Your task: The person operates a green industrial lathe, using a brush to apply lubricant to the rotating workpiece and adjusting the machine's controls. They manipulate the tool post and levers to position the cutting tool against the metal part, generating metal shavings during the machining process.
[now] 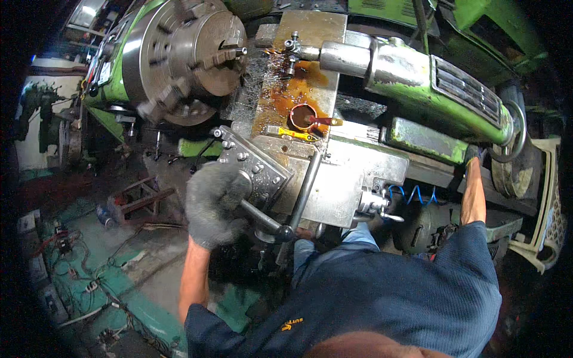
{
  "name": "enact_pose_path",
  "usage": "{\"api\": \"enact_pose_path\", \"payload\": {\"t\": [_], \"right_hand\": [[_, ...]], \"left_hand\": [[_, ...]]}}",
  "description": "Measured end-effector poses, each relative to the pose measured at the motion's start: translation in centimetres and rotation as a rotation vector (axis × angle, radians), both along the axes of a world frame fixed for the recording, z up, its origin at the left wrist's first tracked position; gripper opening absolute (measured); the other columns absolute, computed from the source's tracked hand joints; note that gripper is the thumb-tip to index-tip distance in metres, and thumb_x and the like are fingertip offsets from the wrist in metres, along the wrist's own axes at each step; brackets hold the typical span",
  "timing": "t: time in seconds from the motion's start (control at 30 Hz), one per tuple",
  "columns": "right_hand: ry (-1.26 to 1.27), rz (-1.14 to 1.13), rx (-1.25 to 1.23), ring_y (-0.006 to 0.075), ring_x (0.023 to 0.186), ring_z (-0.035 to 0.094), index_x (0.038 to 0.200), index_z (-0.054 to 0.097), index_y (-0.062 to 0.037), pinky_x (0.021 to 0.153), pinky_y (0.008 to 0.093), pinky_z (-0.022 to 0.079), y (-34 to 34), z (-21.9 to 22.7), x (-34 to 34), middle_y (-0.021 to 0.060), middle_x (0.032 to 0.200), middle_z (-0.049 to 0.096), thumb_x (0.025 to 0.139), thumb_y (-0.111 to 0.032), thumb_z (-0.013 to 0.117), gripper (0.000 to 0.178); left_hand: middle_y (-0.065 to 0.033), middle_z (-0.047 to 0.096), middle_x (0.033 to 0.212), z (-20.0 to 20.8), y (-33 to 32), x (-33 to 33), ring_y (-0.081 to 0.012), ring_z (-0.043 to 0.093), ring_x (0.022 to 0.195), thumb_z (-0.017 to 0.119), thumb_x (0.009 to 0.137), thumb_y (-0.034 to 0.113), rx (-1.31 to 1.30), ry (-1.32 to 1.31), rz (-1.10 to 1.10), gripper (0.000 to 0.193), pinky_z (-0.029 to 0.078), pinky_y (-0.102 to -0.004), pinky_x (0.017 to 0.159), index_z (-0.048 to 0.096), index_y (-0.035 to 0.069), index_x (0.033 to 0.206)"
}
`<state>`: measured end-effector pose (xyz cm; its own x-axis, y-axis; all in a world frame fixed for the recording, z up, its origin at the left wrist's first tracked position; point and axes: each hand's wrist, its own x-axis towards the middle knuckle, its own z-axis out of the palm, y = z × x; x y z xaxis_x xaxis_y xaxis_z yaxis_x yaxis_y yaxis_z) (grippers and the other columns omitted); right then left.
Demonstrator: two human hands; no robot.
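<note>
My left hand (pixel 213 204), in a grey glove, is closed around the dark lever (pixel 267 219) that sticks out from the square steel tool post (pixel 253 166) of a green lathe. My right arm stretches out to the far right. My right hand (pixel 474 156), in a dark glove, reaches under the green tailstock (pixel 430 80) beside its handwheel (pixel 514 132); its fingers are hidden. The big steel chuck (pixel 191 51) is at the upper left, and the tailstock's quill (pixel 345 58) points toward it.
An oily steel plate (pixel 310 33) carries a small red cup with a brush (pixel 304 116) and a yellow tool (pixel 292 132). A blue coiled hose (pixel 412 194) hangs below the carriage. Cables and clutter cover the green floor (pixel 89 280) at left.
</note>
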<state>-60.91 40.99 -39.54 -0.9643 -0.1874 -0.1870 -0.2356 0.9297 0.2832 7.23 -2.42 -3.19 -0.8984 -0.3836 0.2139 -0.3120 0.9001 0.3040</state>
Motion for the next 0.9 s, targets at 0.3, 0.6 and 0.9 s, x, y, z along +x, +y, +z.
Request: {"api": "enact_pose_path", "payload": {"t": [0.3, 0.6, 0.9], "right_hand": [[0.011, -0.065, -0.033, 0.0375, 0.104, 0.063, 0.108, 0.067, -0.0106, 0.090, 0.0471, 0.048, 1.3, 0.4, 1.8, 0.0173, 0.103, 0.068, 0.096, -0.023, 0.049, 0.025], [0.045, -0.059, -0.051, 0.0379, 0.103, 0.064, 0.107, 0.068, -0.0105, 0.088, 0.0474, 0.050, 2.9, 2.2, 5.7, 0.0177, 0.103, 0.069, 0.096, -0.022, 0.048, 0.025], [0.057, -0.056, -0.052, 0.0384, 0.102, 0.065, 0.107, 0.068, -0.0104, 0.087, 0.0476, 0.051, 0.3, 3.4, 7.1, 0.0180, 0.103, 0.069, 0.096, -0.021, 0.048, 0.025]], "left_hand": [[-0.0153, 0.068, 0.098, -5.1, 0.6, 0.6, -0.0386, 0.063, 0.096, 0.075, 0.071, 0.034, -0.073, 0.066, 0.178, 0.031, 0.048, -0.0516, 0.085, 0.070, 0.010, 0.090], [-0.0155, 0.068, 0.100, -9.5, 2.3, 4.3, -0.0384, 0.063, 0.097, 0.075, 0.071, 0.030, -0.066, 0.140, 0.225, 0.029, 0.048, -0.0512, 0.086, 0.069, 0.010, 0.091], [-0.0157, 0.067, 0.101, -10.2, 3.4, 5.5, -0.0383, 0.063, 0.098, 0.074, 0.072, 0.027, -0.034, 0.180, 0.228, 0.027, 0.048, -0.0507, 0.087, 0.069, 0.009, 0.092]]}}
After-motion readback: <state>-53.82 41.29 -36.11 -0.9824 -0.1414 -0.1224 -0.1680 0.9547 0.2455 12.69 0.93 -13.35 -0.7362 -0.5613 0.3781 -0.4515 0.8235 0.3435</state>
